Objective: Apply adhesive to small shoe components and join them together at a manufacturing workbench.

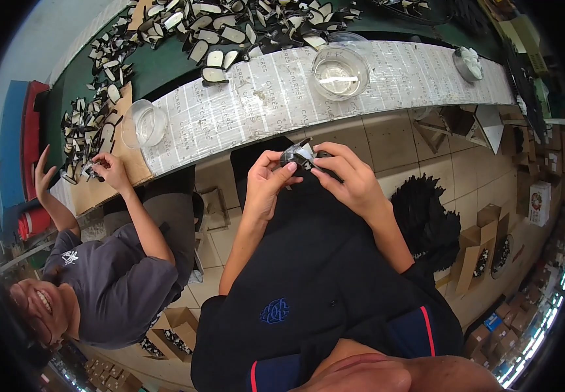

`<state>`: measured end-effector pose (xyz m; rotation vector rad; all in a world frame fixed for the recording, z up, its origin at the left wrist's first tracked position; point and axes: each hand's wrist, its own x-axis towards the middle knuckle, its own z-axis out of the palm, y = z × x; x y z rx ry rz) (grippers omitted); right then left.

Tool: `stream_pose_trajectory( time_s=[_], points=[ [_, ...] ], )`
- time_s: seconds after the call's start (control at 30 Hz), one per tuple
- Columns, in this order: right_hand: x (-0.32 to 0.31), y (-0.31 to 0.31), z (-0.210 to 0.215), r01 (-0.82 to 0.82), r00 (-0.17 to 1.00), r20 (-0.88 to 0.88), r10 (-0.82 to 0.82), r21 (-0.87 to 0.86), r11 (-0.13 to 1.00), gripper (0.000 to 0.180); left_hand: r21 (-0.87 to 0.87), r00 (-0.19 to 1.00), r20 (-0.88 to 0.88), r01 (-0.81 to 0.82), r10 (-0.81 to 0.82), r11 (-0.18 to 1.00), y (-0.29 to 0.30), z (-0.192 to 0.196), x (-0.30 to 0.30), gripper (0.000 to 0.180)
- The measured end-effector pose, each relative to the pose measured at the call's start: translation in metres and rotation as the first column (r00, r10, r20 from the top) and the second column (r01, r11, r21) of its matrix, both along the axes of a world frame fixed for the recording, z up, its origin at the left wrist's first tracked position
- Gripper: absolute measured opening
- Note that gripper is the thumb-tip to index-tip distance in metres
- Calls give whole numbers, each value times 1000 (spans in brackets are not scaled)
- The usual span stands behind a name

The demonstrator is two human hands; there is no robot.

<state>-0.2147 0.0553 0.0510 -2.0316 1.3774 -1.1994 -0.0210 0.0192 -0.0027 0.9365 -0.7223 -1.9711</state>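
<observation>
Both my hands hold one small grey and black piece (300, 155) in front of my chest, just below the paper-covered bench edge (263, 104). My left hand (266, 179) pinches its left side with thumb and fingers. My right hand (351, 176) grips its right side, fingers curled over it. A clear round dish (341, 72) stands on the bench straight above the piece. Much of the piece is hidden by my fingers.
A co-worker in a grey shirt sits at my left, one hand (109, 171) on cardboard by a second clear dish (144, 124). Several black and white cut pieces (230, 26) cover the green surface behind. A black pile (426, 215) and boxes (478, 255) lie on the tiled floor.
</observation>
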Motion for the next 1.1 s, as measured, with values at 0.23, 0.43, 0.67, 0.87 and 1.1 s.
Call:
stream_pose_trajectory(
  time_s=[0.23,0.43,0.67,0.87,1.1],
  points=[
    [1,-3,2,132,984,-113,-138,-58,990,23,-20,1000,30,-7,8,1000,0,-1,2,18],
    [-3,-3,3,239,969,-55,-243,-70,969,21,-15,1000,16,-5,6,1000,0,0,3,15],
    [-5,5,9,260,945,176,-274,97,961,21,89,994,-111,19,-9,996,-1,-1,5,12],
    [5,8,10,176,938,273,-214,156,972,21,119,988,-152,24,-6,993,-1,-3,4,10],
    [14,8,8,117,959,244,-144,121,986,23,115,984,-180,18,3,993,0,-5,3,8]
  ],
)
